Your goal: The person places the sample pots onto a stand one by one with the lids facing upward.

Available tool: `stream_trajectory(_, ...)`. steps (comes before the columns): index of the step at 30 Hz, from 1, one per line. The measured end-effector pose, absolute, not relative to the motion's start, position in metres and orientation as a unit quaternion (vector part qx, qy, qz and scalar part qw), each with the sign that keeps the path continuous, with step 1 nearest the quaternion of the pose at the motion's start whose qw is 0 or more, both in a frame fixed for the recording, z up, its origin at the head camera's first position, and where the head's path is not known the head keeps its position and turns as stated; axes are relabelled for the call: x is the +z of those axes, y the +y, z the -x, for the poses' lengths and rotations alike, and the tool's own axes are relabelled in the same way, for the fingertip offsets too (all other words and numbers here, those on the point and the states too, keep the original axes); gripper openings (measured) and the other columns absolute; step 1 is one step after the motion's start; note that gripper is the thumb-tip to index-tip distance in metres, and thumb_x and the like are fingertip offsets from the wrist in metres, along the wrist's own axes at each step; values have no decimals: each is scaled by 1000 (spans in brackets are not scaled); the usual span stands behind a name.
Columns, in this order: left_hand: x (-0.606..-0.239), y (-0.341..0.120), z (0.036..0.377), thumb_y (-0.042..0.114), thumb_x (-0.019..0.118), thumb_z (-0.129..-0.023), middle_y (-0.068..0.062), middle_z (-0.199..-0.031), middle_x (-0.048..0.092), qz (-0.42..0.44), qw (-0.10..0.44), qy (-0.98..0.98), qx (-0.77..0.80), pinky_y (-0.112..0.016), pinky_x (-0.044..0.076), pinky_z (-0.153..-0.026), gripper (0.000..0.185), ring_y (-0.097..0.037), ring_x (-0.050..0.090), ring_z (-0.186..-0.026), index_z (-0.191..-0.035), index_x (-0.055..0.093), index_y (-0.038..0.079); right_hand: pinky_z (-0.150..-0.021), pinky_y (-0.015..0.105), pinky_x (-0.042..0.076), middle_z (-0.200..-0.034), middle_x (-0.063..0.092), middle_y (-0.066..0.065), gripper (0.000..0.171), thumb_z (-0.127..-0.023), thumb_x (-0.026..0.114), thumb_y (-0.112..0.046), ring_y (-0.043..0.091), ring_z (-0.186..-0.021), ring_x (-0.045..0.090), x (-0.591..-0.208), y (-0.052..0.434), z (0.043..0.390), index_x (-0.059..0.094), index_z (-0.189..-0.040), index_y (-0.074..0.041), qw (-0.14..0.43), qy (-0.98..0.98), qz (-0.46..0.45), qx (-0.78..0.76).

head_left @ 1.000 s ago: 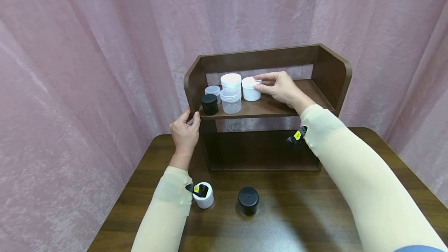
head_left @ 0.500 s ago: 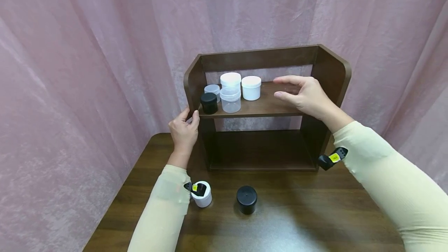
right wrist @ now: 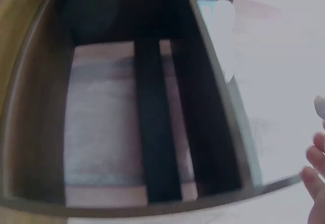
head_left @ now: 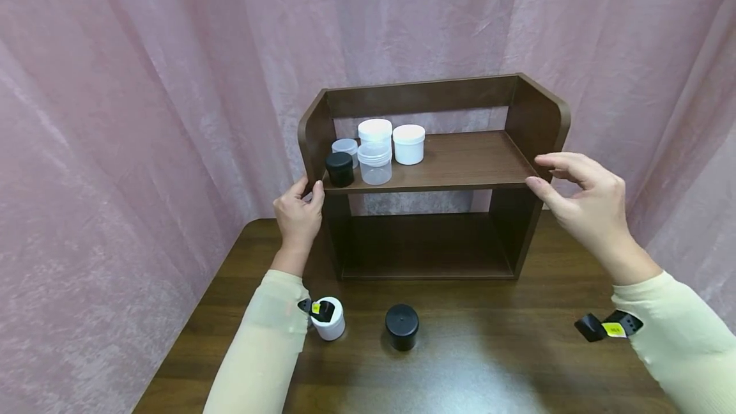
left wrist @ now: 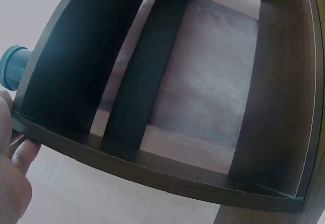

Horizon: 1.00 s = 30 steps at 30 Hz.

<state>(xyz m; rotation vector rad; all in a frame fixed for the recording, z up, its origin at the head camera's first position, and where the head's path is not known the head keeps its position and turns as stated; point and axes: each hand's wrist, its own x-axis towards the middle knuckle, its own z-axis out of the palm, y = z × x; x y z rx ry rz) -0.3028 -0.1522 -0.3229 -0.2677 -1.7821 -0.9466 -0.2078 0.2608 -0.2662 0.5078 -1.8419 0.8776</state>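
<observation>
A dark wooden shelf unit [head_left: 454,165] stands at the back of the table. On the left of its upper board stand a black jar [head_left: 340,168], a small clear jar [head_left: 345,146], a larger clear jar [head_left: 375,165], and two white jars [head_left: 409,144]. My left hand [head_left: 299,213] grips the front edge of the shelf's left side panel [left wrist: 61,132], thumb and fingers [left wrist: 20,158] around it. My right hand [head_left: 581,200] hovers with spread fingers at the shelf's right front corner and holds nothing; I cannot tell whether it touches the wood. The right wrist view is blurred, with fingertips [right wrist: 315,168] at its edge.
On the brown table [head_left: 517,363] in front of the shelf stand a white jar [head_left: 330,323], partly hidden behind my left wrist camera, and a black jar [head_left: 402,327]. The shelf's lower bay [head_left: 422,241] holds nothing. Pink curtain [head_left: 144,114] surrounds the table.
My right hand let go of the white jar on the upper board and drew back right and down to the shelf's right front corner. The left hand kept its grip.
</observation>
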Motion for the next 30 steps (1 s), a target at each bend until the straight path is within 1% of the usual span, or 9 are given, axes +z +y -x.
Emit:
stream_trajectory(2,-322,-152,302,12,70,-83,-11,-81,73,114,526,-745,-394,-43,54,-66,11,-27,70,-72,-85,74,2,-79,9,44,-91,70,19,28,-69,79,5,-9,-84,58,-278,271,206,74,-96,3,528,-744,-173,370)
stream_trajectory(4,-320,-153,301,12,70,-82,-12,-79,73,117,526,-745,-394,-43,54,-65,11,-26,70,-72,-84,74,2,-77,8,44,-91,71,14,27,-71,79,1,-10,-82,59,-290,282,206,74,-98,2,536,-739,-131,387)
stream_trajectory(9,-318,-153,300,13,71,-82,-13,-74,72,122,518,-749,-395,-43,54,-63,12,-25,70,-68,-83,73,1,-73,7,46,-93,70,-7,35,-74,80,-5,-6,-79,63,-313,302,210,71,-107,0,501,-742,-57,442)
stream_trajectory(11,-319,-153,300,13,71,-83,-13,-78,72,122,511,-751,-400,-43,55,-64,13,-25,70,-69,-86,74,1,-73,8,46,-95,69,-9,37,-75,79,-5,-3,-81,63,-318,305,211,69,-111,-1,487,-746,-47,451)
stream_trajectory(13,-320,-154,299,14,70,-84,-12,-82,73,122,504,-752,-407,-43,55,-65,14,-24,71,-71,-90,75,2,-74,8,46,-97,69,-6,40,-75,80,-6,-4,-83,63,-322,307,211,68,-114,-4,478,-752,-41,451)
stream_trajectory(17,-322,-156,298,15,70,-86,-12,-87,73,122,496,-755,-411,-42,55,-63,17,-21,70,-70,-96,75,4,-79,7,40,-103,71,7,42,-74,82,-9,-9,-89,58,-335,303,208,69,-113,-5,482,-776,-63,402)
stream_trajectory(20,-321,-157,298,16,70,-86,-11,-87,73,126,495,-755,-412,-41,55,-64,18,-22,71,-72,-98,76,4,-83,7,35,-105,70,12,44,-71,83,-11,-2,-95,57,-350,293,203,69,-112,-4,479,-797,-109,351)
stream_trajectory(24,-319,-157,299,15,69,-87,-11,-85,73,128,492,-757,-409,-40,56,-66,16,-22,71,-74,-95,76,4,-86,9,35,-105,69,10,46,-70,83,-10,14,-95,59,-376,274,198,68,-113,-4,440,-819,-158,334)
stream_trajectory(30,-319,-157,299,13,69,-86,-11,-83,73,128,494,-759,-404,-39,56,-66,14,-22,71,-74,-94,76,4,-81,10,41,-105,68,6,47,-72,83,-8,15,-95,61,-413,248,191,66,-116,-6,356,-840,-194,360)
